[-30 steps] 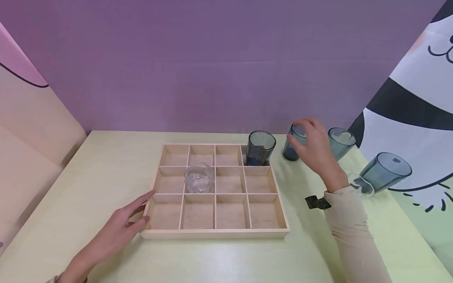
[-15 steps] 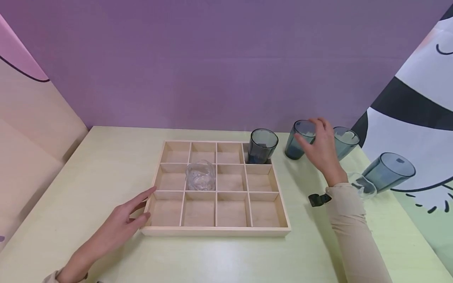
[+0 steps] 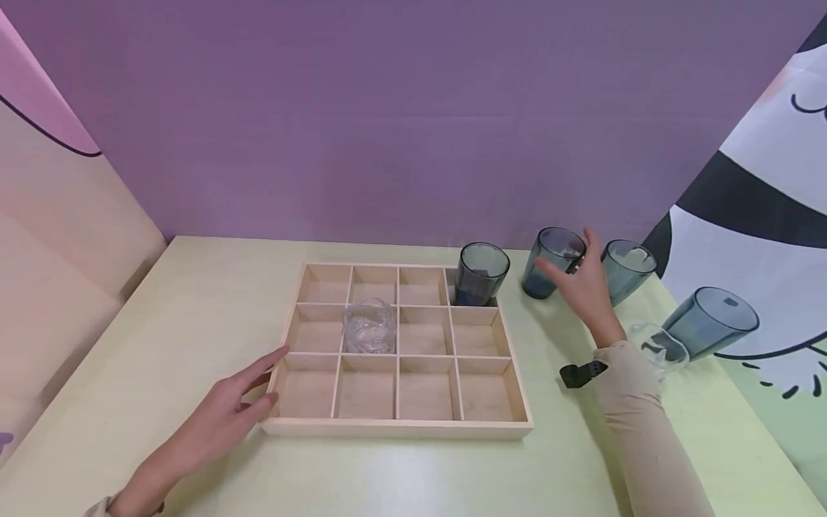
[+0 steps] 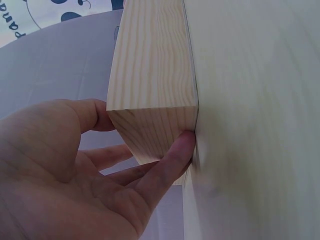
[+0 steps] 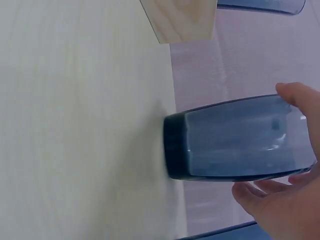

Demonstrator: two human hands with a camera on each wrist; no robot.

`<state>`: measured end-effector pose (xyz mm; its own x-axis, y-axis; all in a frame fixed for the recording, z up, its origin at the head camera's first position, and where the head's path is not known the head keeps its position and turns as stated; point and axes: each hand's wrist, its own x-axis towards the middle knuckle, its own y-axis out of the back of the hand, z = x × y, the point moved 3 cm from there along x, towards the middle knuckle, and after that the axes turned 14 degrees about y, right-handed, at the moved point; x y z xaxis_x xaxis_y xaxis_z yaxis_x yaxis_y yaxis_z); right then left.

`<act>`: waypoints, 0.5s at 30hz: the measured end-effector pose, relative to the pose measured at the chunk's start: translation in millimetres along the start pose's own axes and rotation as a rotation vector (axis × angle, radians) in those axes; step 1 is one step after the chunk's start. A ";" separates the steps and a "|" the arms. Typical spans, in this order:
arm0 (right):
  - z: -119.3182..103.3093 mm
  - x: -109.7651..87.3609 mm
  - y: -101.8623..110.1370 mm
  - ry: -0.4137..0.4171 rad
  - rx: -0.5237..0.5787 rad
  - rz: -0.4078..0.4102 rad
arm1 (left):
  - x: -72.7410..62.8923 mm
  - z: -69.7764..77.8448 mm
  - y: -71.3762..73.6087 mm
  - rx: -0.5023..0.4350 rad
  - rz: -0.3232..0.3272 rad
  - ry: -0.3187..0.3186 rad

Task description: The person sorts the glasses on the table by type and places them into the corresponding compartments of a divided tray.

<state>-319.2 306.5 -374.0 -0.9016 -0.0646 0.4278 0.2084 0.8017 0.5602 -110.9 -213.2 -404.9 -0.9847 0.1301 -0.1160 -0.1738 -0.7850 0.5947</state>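
Note:
A pale wooden tray (image 3: 397, 429) divided into several compartments lies on the table. At its left front corner my left hand (image 3: 209, 424) rests, thumb and fingers against the side wall; the left wrist view shows the fingertips (image 4: 186, 141) on the bare wood. My right hand (image 3: 589, 291) grips an upright blue-grey drinking glass (image 5: 235, 140) near its rim, thumb on one side and fingers on the other. That glass stands right of the tray. Another dark glass (image 3: 479, 276) occupies the tray's back right compartment. A clear glass (image 3: 370, 327) sits in the middle row.
Close behind the right hand stands another blue-grey glass (image 3: 627, 271). Further right are a large blue-grey glass (image 3: 709, 323) and a small clear glass (image 3: 659, 348) beside the right sleeve (image 3: 636, 402). A purple backdrop (image 3: 400, 129) rises behind the table (image 3: 207, 287).
My right hand has lowered and shifted right around the blue-grey glass, its fingers now at the rim's right side. My left hand keeps its place on the tray.

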 end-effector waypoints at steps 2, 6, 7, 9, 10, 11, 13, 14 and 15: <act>2.6 -1.1 -1.0 -0.015 0.028 0.009 | 0.1 0.4 0.3 0.010 0.002 -0.004; 4.3 -1.7 -2.3 -0.030 0.031 0.038 | 0.6 1.2 0.7 0.017 0.003 -0.002; 4.3 -1.5 -2.5 -0.031 0.028 0.046 | 0.7 1.3 0.8 0.015 0.002 -0.001; 4.2 -1.3 -2.9 -0.034 0.027 0.056 | 0.9 1.4 1.0 0.008 0.001 0.003; 3.9 -1.3 -3.1 -0.035 0.030 0.059 | 0.9 1.4 1.0 0.005 0.001 0.005; 3.7 -1.4 -3.2 -0.036 0.028 0.061 | 0.9 1.2 1.0 0.003 0.001 0.006; 3.8 -1.9 -3.7 -0.036 0.029 0.063 | 0.8 0.8 0.9 0.001 -0.002 0.012; 3.8 -2.2 -4.0 -0.035 0.030 0.064 | 0.7 0.7 0.8 0.000 -0.003 0.014; 4.2 -2.6 -4.3 -0.035 0.030 0.066 | 0.5 0.5 0.8 -0.002 -0.003 0.016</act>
<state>-319.3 305.8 -380.5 -0.8991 0.0092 0.4375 0.2564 0.8213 0.5097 -111.5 -213.5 -404.0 -0.9838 0.1233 -0.1305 -0.1771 -0.7856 0.5929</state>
